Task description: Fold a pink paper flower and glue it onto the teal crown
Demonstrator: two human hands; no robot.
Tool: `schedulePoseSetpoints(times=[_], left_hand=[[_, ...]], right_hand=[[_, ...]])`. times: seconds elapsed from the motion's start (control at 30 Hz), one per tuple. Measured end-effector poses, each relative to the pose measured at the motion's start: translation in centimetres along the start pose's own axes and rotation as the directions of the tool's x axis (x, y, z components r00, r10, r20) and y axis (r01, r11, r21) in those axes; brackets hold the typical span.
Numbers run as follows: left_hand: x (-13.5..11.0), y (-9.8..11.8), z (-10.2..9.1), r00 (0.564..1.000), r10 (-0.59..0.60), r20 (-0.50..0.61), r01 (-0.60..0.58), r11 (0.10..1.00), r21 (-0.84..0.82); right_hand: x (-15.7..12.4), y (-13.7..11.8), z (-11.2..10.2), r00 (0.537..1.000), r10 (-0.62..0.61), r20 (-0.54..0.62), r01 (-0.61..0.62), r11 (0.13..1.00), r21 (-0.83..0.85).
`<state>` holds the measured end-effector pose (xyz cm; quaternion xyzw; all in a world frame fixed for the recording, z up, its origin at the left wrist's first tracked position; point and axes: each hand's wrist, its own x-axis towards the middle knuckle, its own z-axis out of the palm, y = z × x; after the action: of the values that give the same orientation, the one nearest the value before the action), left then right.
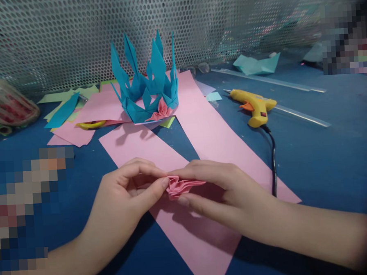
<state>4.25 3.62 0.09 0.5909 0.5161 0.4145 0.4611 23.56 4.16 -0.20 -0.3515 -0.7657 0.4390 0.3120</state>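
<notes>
While your left hand (120, 200) and right hand (238, 192) both pinch the pleated pink paper (180, 187), just below the frame's centre, its folds seem made but unopened; upper centre, the blue paper crown (158, 75) stands shaped, one pink flower (162, 110) at its front.

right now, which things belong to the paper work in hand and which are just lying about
Likely in the job:
folded pink paper, between left hand and right hand
perhaps the blue paper crown with its pink flower

Seemingly lying about:
yellow glue gun
folded light-blue paper
long clear stick
</notes>
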Motion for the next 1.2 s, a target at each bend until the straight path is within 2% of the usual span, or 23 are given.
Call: schedulePoseSetpoints(times=[0.17,0.3,0.4,0.47,0.57,0.83,1.03,1.13,1.2], left_hand=[[0.1,0.1,-0.1,1.0,-0.002,-0.031,0.006,0.992,0.127],[0.2,0.2,-0.1,0.999,-0.035,0.0,0.035,0.992,0.125],[0.1,0.2,0.1,0.999,-0.041,0.025,0.039,0.997,0.072],[0.0,0.3,0.1,0.995,-0.082,0.053,0.082,0.997,0.008],[-0.3,0.3,0.2,0.984,-0.139,0.113,0.141,0.99,-0.012],[-0.7,0.0,0.0,0.987,0.01,0.159,-0.051,0.966,0.252],[-0.9,-0.2,0.1,0.985,0.066,0.157,-0.11,0.95,0.292],[-1.0,-0.1,0.0,0.986,0.069,0.153,-0.113,0.947,0.3],[-1.1,0.0,0.0,0.987,0.069,0.145,-0.111,0.945,0.308]], right_hand=[[0.0,0.1,0.0,0.999,0.003,-0.042,-0.004,1.0,-0.027],[0.1,0.2,0.1,0.997,0.02,-0.078,-0.024,0.999,-0.049],[0.2,0.2,0.2,0.992,0.099,-0.076,-0.095,0.994,0.05],[0.1,0.2,0.3,0.986,0.147,-0.08,-0.134,0.981,0.14],[0.0,0.4,0.4,0.981,0.157,-0.116,-0.126,0.963,0.237],[0.2,0.0,0.1,0.977,0.187,-0.101,-0.128,0.897,0.423],[0.3,-0.2,0.2,0.97,0.223,-0.102,-0.151,0.87,0.469],[0.2,0.1,0.3,0.971,0.201,-0.133,-0.122,0.886,0.448],[0.0,0.2,0.3,0.967,0.185,-0.178,-0.118,0.937,0.33]])
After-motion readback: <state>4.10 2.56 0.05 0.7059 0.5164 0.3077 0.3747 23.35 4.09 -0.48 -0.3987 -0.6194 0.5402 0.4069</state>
